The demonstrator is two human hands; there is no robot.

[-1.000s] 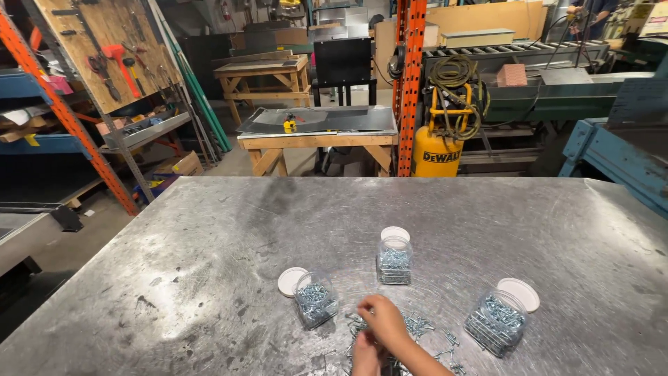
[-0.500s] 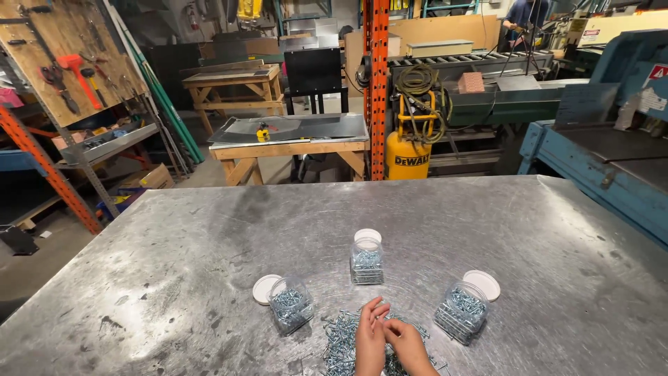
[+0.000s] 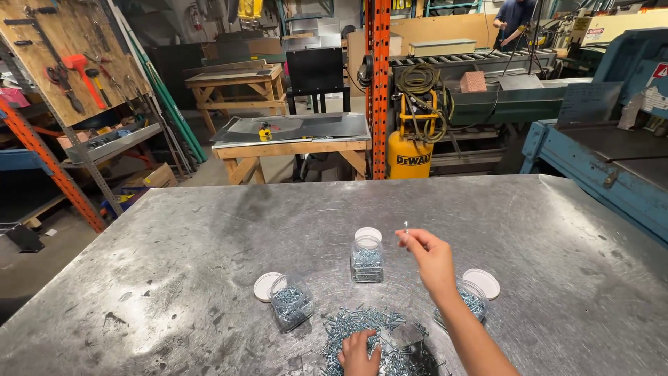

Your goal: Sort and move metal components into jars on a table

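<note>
At the near edge of a scuffed grey sheet-metal workbench (image 3: 174,278) in a fabrication shop, we see the left hand (image 3: 360,351) pressed fingers-down into a loose heap of small silvery steel screws (image 3: 369,334); whether it has closed on any we cannot tell. Just beyond, the right hand (image 3: 430,257) is raised clear of the bench, thumb and forefinger pinched on a single short silver screw (image 3: 406,228) held upright, just to the right of the mouth of the middle clear plastic jar (image 3: 367,258), which stands partly filled with screws. Two more clear jars flank the heap: a left jar (image 3: 291,306) tipped toward us, its round white lid (image 3: 266,286) lying beside it, and a right jar (image 3: 467,301), partly hidden behind the forearm, with another white lid (image 3: 481,283) touching it. We judge the screw light, rigid and slick, with sharp threads, so it is best nipped across the shank near the head, as here; the heap will snag and scatter if raked. Farther off stand a wooden work table (image 3: 292,143), a yellow compressor tank (image 3: 409,154) at the foot of an orange steel upright (image 3: 378,83), and a pegboard of hand tools (image 3: 62,56) at far left.
</note>
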